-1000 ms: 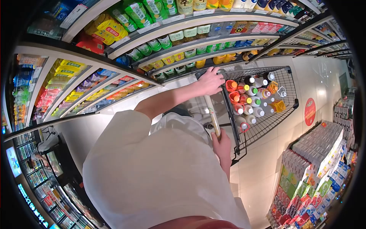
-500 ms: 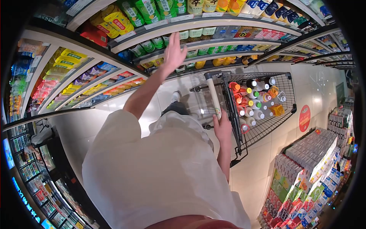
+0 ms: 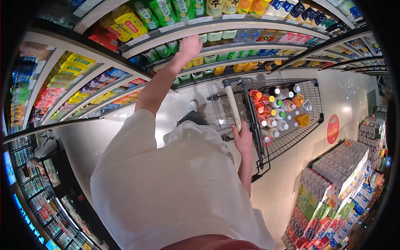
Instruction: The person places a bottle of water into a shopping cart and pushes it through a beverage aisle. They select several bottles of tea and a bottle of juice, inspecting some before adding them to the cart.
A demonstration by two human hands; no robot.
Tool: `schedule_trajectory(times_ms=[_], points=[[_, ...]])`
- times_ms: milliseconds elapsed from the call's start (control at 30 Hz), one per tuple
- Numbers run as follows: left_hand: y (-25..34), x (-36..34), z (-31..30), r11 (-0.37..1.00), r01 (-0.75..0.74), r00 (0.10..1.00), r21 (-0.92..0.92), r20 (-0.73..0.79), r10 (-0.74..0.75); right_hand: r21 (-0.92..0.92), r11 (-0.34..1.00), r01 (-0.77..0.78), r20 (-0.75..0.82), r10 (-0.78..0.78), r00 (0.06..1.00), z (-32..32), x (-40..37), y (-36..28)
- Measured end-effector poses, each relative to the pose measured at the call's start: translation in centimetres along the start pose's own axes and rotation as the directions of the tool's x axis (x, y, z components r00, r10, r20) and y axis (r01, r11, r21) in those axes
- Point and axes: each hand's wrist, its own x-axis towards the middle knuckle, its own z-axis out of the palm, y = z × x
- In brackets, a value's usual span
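Observation:
My left hand (image 3: 191, 46) is up at the second shelf row, among green-labelled bottles (image 3: 162, 51), its fingers hidden at the bottles. Pale-capped bottles (image 3: 214, 36) stand just right of it. My right hand (image 3: 243, 139) is closed round the lower end of the white handle (image 3: 232, 102) of a shopping cart (image 3: 291, 151). Inside the cart's black wire basket stand many bottles (image 3: 282, 125) with orange, white, yellow and green caps, beside yellow-orange packs (image 3: 303, 121).
Drink shelves (image 3: 250, 21) curve across the top, with more racks (image 3: 79, 79) at the left. Stacked cartons (image 3: 333, 166) stand on the floor at lower right, near a red round floor sticker (image 3: 333, 129). Another person (image 3: 33, 164) is by a chilled case at far left.
My left hand, which was stretched flat in front of the shelf, has moved in among the bottles, its fingers now out of sight. My right hand and the cart have not moved.

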Motion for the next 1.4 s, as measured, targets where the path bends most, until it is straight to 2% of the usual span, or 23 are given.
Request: schedule_trajectory(times_ms=[133, 167, 233, 267, 367, 467, 667, 767, 867, 1033, 1067, 1133, 1233, 1400], points=[[-0.4, -0.7, -0.1, 0.999, 0.044, 0.998, 0.010, 0.043, -0.045, 0.017, 1.000, -0.017, 0.042, 0.016, 0.999, -0.2, 0.1, -0.8], [0.0, -0.9, -0.2, 0.999, 0.047, 0.997, -0.001, 0.058, -0.047, 0.023, 0.999, 0.039, 0.008, -0.039, 0.999, 0.1, 0.2, -0.1], [0.6, -2.4, -0.5, 0.997, 0.041, 0.999, -0.059, -0.020, -0.043, 0.035, 0.989, 0.144, -0.064, -0.142, 0.988, 1.2, 0.3, 1.8], [0.3, -3.4, -1.0, 0.996, 0.041, 0.997, -0.081, -0.060, -0.046, 0.031, 0.993, 0.110, -0.043, -0.108, 0.993, 1.0, 0.2, 1.3], [-1.7, -5.2, -0.8, 0.994, -0.107, 0.963, -0.021, -0.251, 0.098, 0.031, 0.999, 0.036, 0.010, -0.036, 0.999, 0.3, 0.5, 0.2], [-3.6, -6.0, -0.6, 0.993, -0.111, 0.956, 0.028, -0.269, 0.115, 0.040, 0.999, 0.022, 0.015, -0.023, 1.000, 0.2, 0.4, 0.1], [-5.7, -4.6, 0.2, 0.998, -0.015, 0.989, 0.067, -0.148, 0.025, 0.047, 0.998, 0.033, 0.056, -0.035, 0.998, 0.3, 0.6, 0.4], [-4.9, -5.0, 0.5, 0.994, -0.016, 0.967, 0.107, -0.252, 0.042, 0.075, 0.996, 0.039, 0.045, -0.043, 0.998, 0.6, 0.6, 0.4], [-4.9, -4.4, 0.5, 0.995, -0.002, 0.970, 0.095, -0.244, 0.025, 0.088, 0.994, 0.065, 0.018, -0.067, 0.998, 0.7, 0.5, 0.4], [-5.2, -4.0, 2.2, 0.988, -0.081, 0.906, 0.135, -0.403, 0.129, 0.117, 0.988, 0.102, -0.019, -0.100, 0.995, 0.8, 0.4, 0.5], [-5.3, -4.1, 2.4, 0.987, -0.093, 0.893, 0.132, -0.427, 0.141, 0.138, 0.989, 0.046, 0.017, -0.049, 0.999, 0.6, 0.3, 0.2], [-5.5, -4.1, 2.9, 0.981, -0.127, 0.857, 0.146, -0.482, 0.183, 0.131, 0.990, 0.053, 0.010, -0.055, 0.998, 0.8, 0.5, 0.5], [-6.1, -4.0, 3.6, 0.969, -0.182, 0.815, 0.168, -0.525, 0.245, 0.113, 0.993, 0.044, 0.020, -0.046, 0.999, 1.1, 0.6, 1.0], [-5.9, -4.1, 4.3, 0.981, -0.141, 0.839, 0.132, -0.510, 0.189, 0.077, 0.997, 0.020, 0.013, -0.021, 1.000, 0.9, 0.0, 0.4]])
